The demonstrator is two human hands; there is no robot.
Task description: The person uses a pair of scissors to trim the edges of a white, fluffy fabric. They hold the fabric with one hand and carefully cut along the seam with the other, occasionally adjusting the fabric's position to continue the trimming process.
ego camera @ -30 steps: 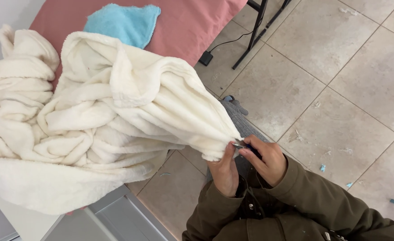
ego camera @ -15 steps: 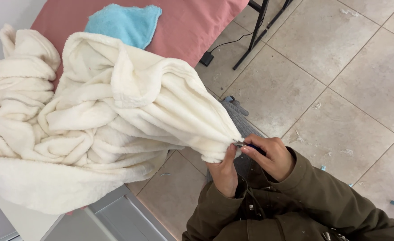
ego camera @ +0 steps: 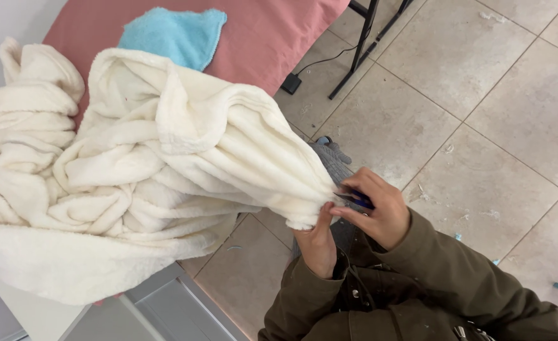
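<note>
A large cream fleece blanket (ego camera: 140, 164) lies bunched on a pink-covered surface and stretches toward me. My left hand (ego camera: 317, 243) pinches the blanket's pulled-out corner from below. My right hand (ego camera: 380, 211) grips a small dark blue tool (ego camera: 355, 199) whose tip meets that same corner. What kind of tool it is stays hidden by my fingers. Both arms wear olive-brown jacket sleeves.
A light blue towel (ego camera: 178, 35) rests on the pink cover (ego camera: 272, 38) at the back. Black stand legs (ego camera: 361, 44) and a black cable with a plug (ego camera: 290, 83) cross the beige tiled floor (ego camera: 500, 113). A grey glove (ego camera: 333, 155) lies beneath the blanket corner. White furniture (ego camera: 159, 312) stands lower left.
My hands and the blanket corner have barely shifted; my right hand keeps working the small tool at the same corner.
</note>
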